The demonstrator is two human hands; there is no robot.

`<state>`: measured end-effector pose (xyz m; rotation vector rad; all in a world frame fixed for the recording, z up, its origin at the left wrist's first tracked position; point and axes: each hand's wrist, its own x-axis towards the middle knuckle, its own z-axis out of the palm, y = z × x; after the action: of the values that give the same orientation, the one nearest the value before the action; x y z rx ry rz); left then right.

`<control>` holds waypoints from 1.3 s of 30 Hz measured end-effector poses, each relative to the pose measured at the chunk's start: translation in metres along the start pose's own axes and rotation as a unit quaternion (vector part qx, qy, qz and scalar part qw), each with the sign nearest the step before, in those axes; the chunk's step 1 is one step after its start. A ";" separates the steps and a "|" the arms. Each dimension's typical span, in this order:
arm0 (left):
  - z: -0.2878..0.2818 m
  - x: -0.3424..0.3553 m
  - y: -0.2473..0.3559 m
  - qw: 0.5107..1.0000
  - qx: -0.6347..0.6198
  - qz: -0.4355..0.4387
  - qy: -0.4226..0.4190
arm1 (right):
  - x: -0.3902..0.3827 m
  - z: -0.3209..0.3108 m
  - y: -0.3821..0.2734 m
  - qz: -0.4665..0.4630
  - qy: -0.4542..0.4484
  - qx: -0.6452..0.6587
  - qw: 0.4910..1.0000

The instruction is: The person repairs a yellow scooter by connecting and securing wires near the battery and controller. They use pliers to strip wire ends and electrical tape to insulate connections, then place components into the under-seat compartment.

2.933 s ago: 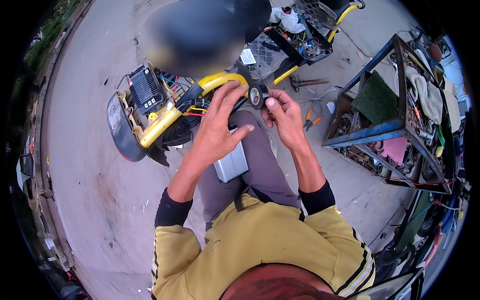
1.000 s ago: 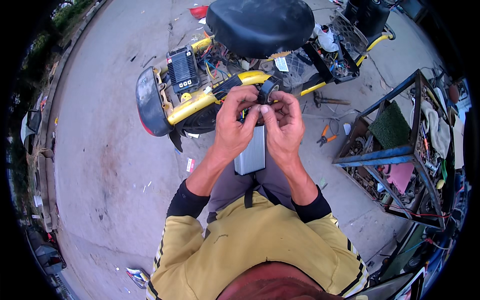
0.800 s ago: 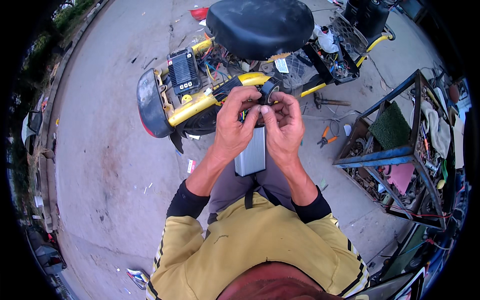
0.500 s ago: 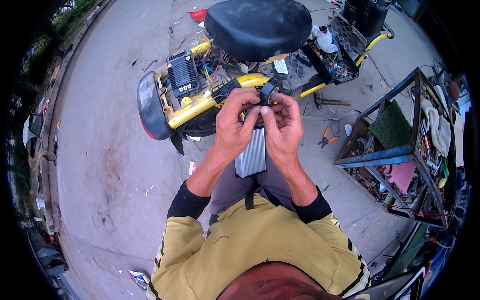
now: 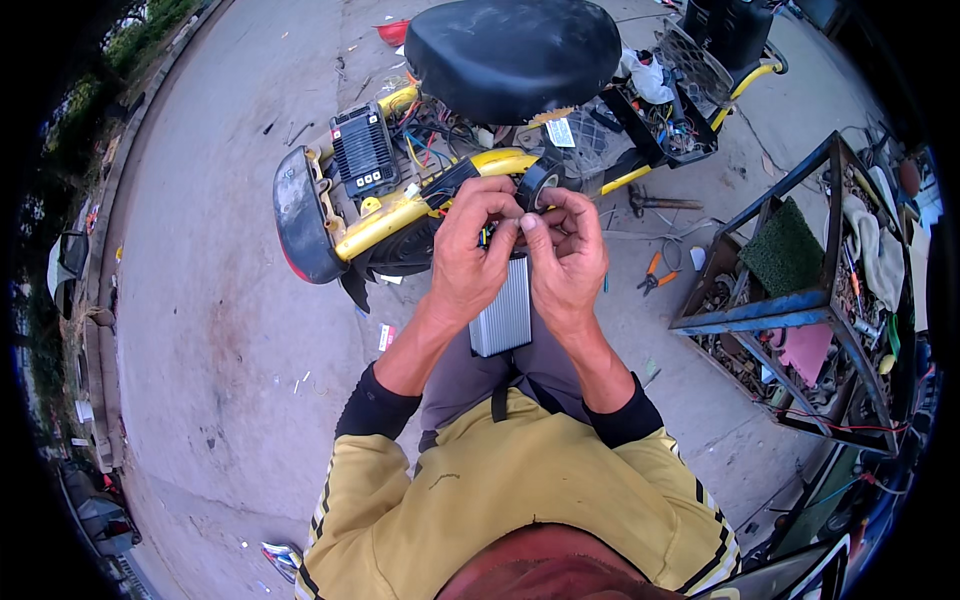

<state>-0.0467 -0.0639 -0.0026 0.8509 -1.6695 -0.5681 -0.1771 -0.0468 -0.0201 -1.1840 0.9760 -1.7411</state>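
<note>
A roll of black tape (image 5: 537,182) is at my right hand (image 5: 568,255), with the fingers curled round its lower side. My left hand (image 5: 468,245) pinches close beside it, thumb and fingertips together and nearly touching the right thumb. Whatever sits between the left fingertips is too small to make out. Below the hands a silver finned metal box (image 5: 502,315) rests on my lap between the thighs. Short coloured wires show just above it, partly hidden by my left fingers.
Ahead lies a yellow scooter frame (image 5: 385,228) with a black seat (image 5: 515,60), exposed wiring and a black finned controller (image 5: 364,148). To the right are a hammer (image 5: 668,204), orange-handled pliers (image 5: 656,274) and a metal rack (image 5: 760,318) crammed with parts.
Both hands hold nearly the same place, fingertips still together by the tape roll. The view has shifted very slightly.
</note>
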 end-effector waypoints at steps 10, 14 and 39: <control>-0.032 0.030 0.019 0.986 0.132 0.104 -0.023 | 0.006 -0.005 -0.006 -0.088 -0.012 -0.092 0.992; -0.033 0.032 0.019 0.976 0.162 0.143 -0.009 | 0.008 -0.005 -0.008 -0.174 -0.024 -0.179 0.968; -0.032 0.018 0.023 0.996 0.090 -0.013 0.008 | 0.005 -0.013 -0.004 -0.200 -0.049 -0.239 0.949</control>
<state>-0.0241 -0.0616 0.0341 1.0061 -1.7163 -0.4310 -0.1910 -0.0475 -0.0185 -1.8696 1.1996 -1.7745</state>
